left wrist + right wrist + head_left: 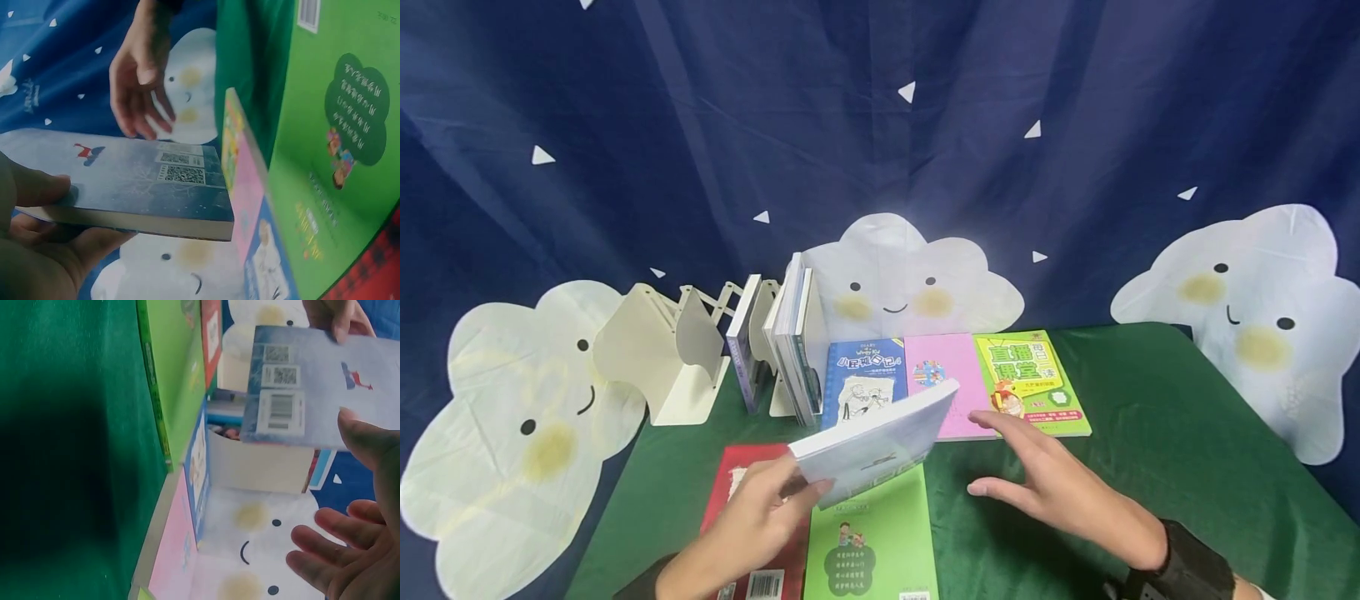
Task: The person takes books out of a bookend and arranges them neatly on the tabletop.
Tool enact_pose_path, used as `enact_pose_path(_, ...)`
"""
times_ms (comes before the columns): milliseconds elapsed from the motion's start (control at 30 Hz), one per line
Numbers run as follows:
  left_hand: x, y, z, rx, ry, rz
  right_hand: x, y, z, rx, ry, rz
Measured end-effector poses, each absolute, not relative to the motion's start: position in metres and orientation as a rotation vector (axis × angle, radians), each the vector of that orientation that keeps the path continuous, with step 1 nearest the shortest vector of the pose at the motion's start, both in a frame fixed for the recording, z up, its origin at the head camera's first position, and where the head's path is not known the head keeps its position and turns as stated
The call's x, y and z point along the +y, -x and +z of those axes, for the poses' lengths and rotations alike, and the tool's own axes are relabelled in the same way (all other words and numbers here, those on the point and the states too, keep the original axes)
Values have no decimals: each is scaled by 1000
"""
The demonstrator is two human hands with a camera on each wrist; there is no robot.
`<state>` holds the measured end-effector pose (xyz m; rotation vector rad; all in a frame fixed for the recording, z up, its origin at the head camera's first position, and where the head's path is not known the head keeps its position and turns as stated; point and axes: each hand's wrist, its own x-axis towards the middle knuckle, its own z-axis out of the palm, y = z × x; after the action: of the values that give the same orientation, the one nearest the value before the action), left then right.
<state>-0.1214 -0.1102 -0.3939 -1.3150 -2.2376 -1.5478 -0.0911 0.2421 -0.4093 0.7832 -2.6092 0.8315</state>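
Observation:
A pale blue-grey book (pixel 880 442) is held tilted above the table by my left hand (pixel 752 517), its thumb on the cover and its fingers underneath. QR codes (pixel 184 174) and a small red-and-blue figure (pixel 87 153) show on that cover. My right hand (pixel 1052 475) is beside the book on the right, fingers spread and nothing in its grasp. In the right wrist view its thumb (pixel 362 434) overlaps the book's edge. Beneath the held book lie a green book (pixel 880 542) and a red book (pixel 782 458), partly covered by the left hand.
Behind lie a blue comic book (pixel 865 375), a pink book (pixel 951 358) and a yellow-green book (pixel 1037 367) in a row. To their left, several upright books (pixel 790 333) stand in a cream expanding bookend (pixel 692 392). A dark blue curtain (pixel 850 125) with cloud shapes hangs behind the green tabletop (pixel 1150 433).

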Motion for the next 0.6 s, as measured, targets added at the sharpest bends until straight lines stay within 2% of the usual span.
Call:
enact_pose_path(300, -89, 130, -406, -2125, 1527, -1563, 232, 90, -406, -2560, -877, 1016)
enact_pose_path(467, -83, 133, -408, -2180, 1559, -1554, 227, 86, -395, -2580, -895, 1232)
enact_pose_path(600, -78, 133, -408, -2224, 1589, -1610, 229, 86, -403, -2525, -955, 1379)
